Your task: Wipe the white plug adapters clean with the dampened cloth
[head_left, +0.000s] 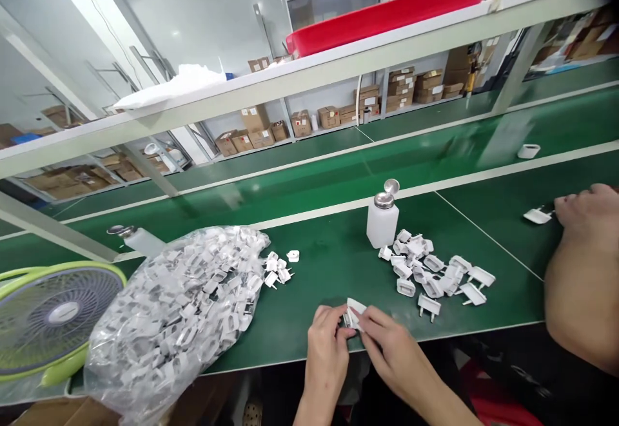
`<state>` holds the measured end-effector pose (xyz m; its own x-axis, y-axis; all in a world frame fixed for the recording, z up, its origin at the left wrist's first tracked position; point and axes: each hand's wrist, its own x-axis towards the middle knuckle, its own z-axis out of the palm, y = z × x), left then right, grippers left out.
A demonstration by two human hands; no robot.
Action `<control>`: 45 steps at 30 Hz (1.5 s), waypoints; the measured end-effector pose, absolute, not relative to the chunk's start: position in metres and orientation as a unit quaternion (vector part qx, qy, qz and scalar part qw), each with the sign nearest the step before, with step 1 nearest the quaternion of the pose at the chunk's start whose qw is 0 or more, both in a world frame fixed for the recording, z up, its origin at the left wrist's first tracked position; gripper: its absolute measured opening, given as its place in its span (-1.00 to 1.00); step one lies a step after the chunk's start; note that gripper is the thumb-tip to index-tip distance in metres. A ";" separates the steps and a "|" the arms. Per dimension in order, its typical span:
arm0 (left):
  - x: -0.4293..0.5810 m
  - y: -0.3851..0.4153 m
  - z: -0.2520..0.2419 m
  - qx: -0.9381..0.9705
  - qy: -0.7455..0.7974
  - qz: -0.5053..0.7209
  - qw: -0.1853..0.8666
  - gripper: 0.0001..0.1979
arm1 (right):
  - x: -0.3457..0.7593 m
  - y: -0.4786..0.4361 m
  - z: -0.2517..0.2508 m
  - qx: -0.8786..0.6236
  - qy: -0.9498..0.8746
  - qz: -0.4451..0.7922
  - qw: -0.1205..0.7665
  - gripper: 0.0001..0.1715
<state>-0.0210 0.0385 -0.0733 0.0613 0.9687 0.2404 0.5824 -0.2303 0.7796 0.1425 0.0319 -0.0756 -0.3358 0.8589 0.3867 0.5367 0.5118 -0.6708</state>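
My left hand (326, 342) and my right hand (387, 342) meet at the front edge of the green table (338, 265). Together they pinch a small white plug part (353, 316), fingers closed on it from both sides. A clear plastic bag (178, 310) full of the same white parts lies to the left, with a few spilled parts (278, 268) at its mouth. To the right of my hands lies a loose pile of white plug parts (435, 271).
A white dispenser bottle (382, 216) with a metal cap stands behind the pile; another bottle (138, 239) lies behind the bag. A green fan (53, 316) sits at far left. Another person's hand (587, 213) and arm hold a white part at the right edge. A shelf (309, 71) with a red tray runs overhead.
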 end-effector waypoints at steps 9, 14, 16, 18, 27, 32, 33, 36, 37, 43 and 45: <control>-0.023 0.042 -0.070 0.684 0.564 0.373 0.275 -0.50 | 0.149 0.020 -0.103 -0.415 -0.807 0.236 0.349 -0.55; -0.020 0.040 -0.067 0.665 0.561 0.393 0.296 -0.50 | 0.144 0.046 -0.080 -0.452 -0.758 0.323 0.341 -0.60; -0.020 0.039 -0.067 0.651 0.561 0.407 0.309 -0.53 | 0.146 0.060 -0.068 -0.454 -0.732 0.384 0.332 -0.65; -0.021 0.037 -0.067 0.636 0.558 0.420 0.328 -0.56 | 0.152 0.074 -0.057 -0.448 -0.695 0.463 0.321 -0.68; -0.014 0.028 -0.053 0.490 0.556 0.550 0.385 -0.74 | 0.153 0.056 -0.040 -0.469 -0.316 0.730 0.383 -0.74; -0.011 0.025 -0.055 0.545 0.576 0.567 0.223 -0.72 | 0.116 0.012 -0.045 -0.443 -0.220 0.720 0.487 -0.53; -0.010 0.024 -0.058 0.577 0.567 0.560 0.179 -0.68 | 0.112 0.007 -0.047 -0.441 -0.209 0.716 0.499 -0.51; -0.011 0.017 -0.072 0.668 0.511 0.537 0.066 -0.57 | 0.107 0.001 -0.050 -0.440 -0.186 0.704 0.526 -0.51; -0.012 0.015 -0.077 0.695 0.487 0.528 0.038 -0.54 | 0.108 0.001 -0.050 -0.441 -0.182 0.699 0.532 -0.52; -0.009 0.018 -0.075 0.650 0.492 0.564 0.134 -0.66 | 0.122 0.001 -0.047 -0.442 -0.185 0.680 0.554 -0.62; -0.004 0.021 -0.060 0.524 0.523 0.597 0.309 -0.82 | 0.128 0.001 -0.050 -0.449 -0.180 0.668 0.565 -0.64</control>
<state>-0.0036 0.0211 -0.0604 -0.2608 0.9169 0.3022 0.1792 -0.2617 0.9484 0.1283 0.0009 -0.0498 0.0420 0.9174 -0.3958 -0.5935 -0.2958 -0.7485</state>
